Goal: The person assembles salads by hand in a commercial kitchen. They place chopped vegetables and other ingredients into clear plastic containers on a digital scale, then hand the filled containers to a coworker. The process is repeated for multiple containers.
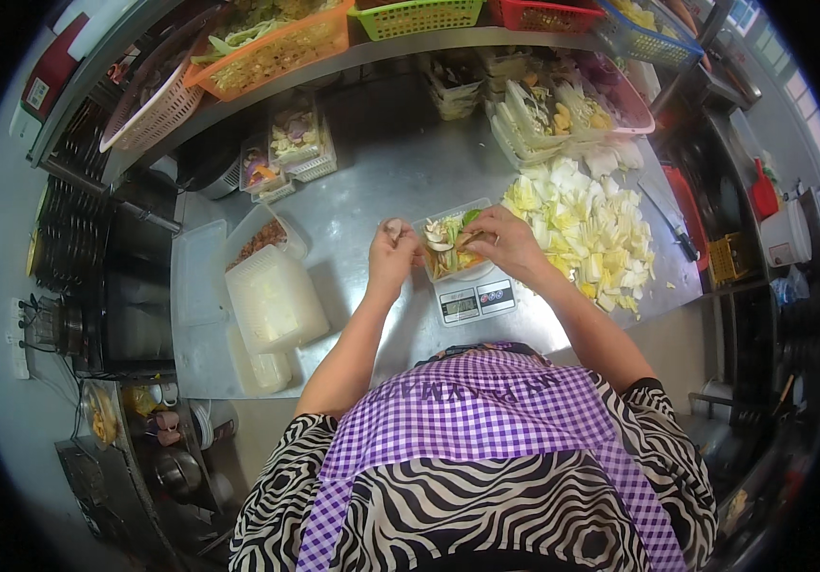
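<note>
A clear plastic container (435, 267) of mixed cut vegetables sits on a kitchen scale (476, 301) in front of me. Inside it I see pale slices, green leaf and some orange pieces. My left hand (395, 255) is closed beside the container's left side, pinching a small pale food piece (394, 228) that may be mushroom. Over the container's right side, my right hand (507, 243) has its fingertips pressed together at the vegetables. What those fingers grip, if anything, is hidden. Just right of that hand lies a big heap of cut cabbage (582, 224).
Left on the steel table (353, 172) are stacked empty plastic tubs (276, 297) and a tub of brown food (265, 234). Filled containers (297, 138) stand behind. A knife (669, 214) lies right of the cabbage. Coloured baskets (276, 50) line the shelf above.
</note>
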Demonstrator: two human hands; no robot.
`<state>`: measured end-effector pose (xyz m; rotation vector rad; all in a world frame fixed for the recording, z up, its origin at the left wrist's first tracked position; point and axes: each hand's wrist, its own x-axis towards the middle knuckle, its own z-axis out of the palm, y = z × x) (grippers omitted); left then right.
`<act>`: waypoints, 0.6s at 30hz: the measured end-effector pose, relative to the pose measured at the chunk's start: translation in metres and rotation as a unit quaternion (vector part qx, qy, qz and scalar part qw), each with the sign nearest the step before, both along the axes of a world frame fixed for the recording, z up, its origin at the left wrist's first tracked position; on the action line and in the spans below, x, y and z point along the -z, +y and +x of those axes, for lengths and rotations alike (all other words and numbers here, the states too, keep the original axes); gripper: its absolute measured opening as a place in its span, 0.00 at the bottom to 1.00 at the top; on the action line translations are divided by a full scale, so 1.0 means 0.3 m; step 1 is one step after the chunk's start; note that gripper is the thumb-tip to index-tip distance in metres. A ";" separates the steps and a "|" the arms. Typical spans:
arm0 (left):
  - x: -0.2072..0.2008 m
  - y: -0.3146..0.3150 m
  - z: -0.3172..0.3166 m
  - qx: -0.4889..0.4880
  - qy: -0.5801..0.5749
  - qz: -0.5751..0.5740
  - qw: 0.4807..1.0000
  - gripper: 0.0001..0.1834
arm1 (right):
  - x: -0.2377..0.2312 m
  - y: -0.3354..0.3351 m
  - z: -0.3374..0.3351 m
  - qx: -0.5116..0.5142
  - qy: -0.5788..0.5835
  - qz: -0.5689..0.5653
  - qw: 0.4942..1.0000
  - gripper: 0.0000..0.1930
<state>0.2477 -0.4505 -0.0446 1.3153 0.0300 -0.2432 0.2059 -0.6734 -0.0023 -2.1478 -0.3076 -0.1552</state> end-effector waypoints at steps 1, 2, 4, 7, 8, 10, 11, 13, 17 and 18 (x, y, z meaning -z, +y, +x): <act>-0.022 0.015 0.011 0.000 0.040 -0.036 0.999 0.12 | -0.013 0.017 0.010 -0.005 -0.005 -0.020 1.000 0.12; -0.039 0.033 0.020 0.000 0.080 -0.073 0.994 0.12 | -0.023 0.033 0.015 -0.011 -0.010 -0.040 0.999 0.12; -0.129 0.060 0.037 -0.017 0.123 -0.147 0.981 0.11 | 0.027 0.024 -0.009 -0.025 -0.027 -0.155 0.987 0.14; -0.340 0.203 0.202 -0.095 -0.010 -0.188 0.977 0.05 | 0.017 0.030 -0.011 0.008 -0.072 -0.120 0.990 0.17; -0.443 0.269 0.256 -0.120 -0.104 -0.174 0.972 0.11 | -0.029 0.028 -0.022 0.023 -0.062 -0.097 0.993 0.18; -0.678 0.407 0.384 -0.192 -0.267 -0.100 0.939 0.26 | -0.069 -0.014 -0.029 0.046 -0.037 -0.057 0.997 0.18; -0.804 0.455 0.438 -0.279 -0.286 -0.104 0.911 0.25 | -0.065 -0.052 -0.039 0.051 -0.024 -0.036 0.998 0.17; -0.952 0.652 0.628 -0.437 -0.401 -0.005 0.805 0.18 | -0.056 -0.097 -0.091 0.057 -0.022 -0.032 0.998 0.16; -0.966 0.980 0.888 -0.457 -0.298 0.493 0.678 0.31 | -0.069 -0.215 -0.145 0.108 -0.015 -0.009 0.994 0.14; -0.937 0.957 0.904 -0.448 -0.334 0.508 0.656 0.32 | -0.065 -0.256 -0.164 0.130 -0.004 -0.017 0.991 0.13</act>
